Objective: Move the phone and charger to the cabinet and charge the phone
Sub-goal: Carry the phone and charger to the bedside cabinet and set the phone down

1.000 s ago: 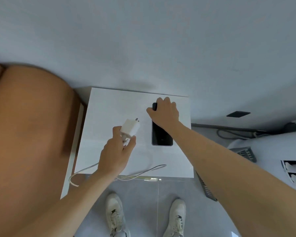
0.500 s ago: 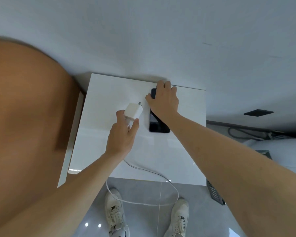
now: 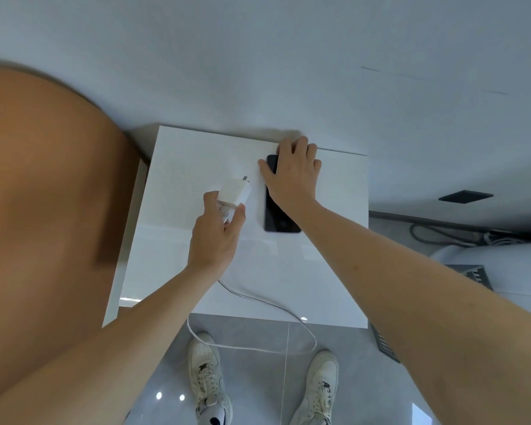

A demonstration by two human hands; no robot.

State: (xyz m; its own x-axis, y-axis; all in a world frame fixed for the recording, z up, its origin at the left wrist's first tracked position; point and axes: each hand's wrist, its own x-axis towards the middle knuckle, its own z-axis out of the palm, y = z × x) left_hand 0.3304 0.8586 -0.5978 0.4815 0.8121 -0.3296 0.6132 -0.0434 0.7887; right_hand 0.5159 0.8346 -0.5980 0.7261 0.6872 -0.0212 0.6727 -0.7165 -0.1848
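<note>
On the cabinet point(image 3: 196, 154), my right hand point(image 3: 292, 173) lies spread over the phone point(image 3: 276, 216); my left hand point(image 3: 218, 234) pinches the charger point(image 3: 235, 193). Placement stage; next, find a socket.

White charger point(image 3: 234, 194), black phone point(image 3: 278, 216) (glossy white cabinet point(image 3: 181, 167)).

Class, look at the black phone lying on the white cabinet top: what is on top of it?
The right hand rests on the black phone's far half, hiding it; the near half of the dark screen shows bare.
</note>
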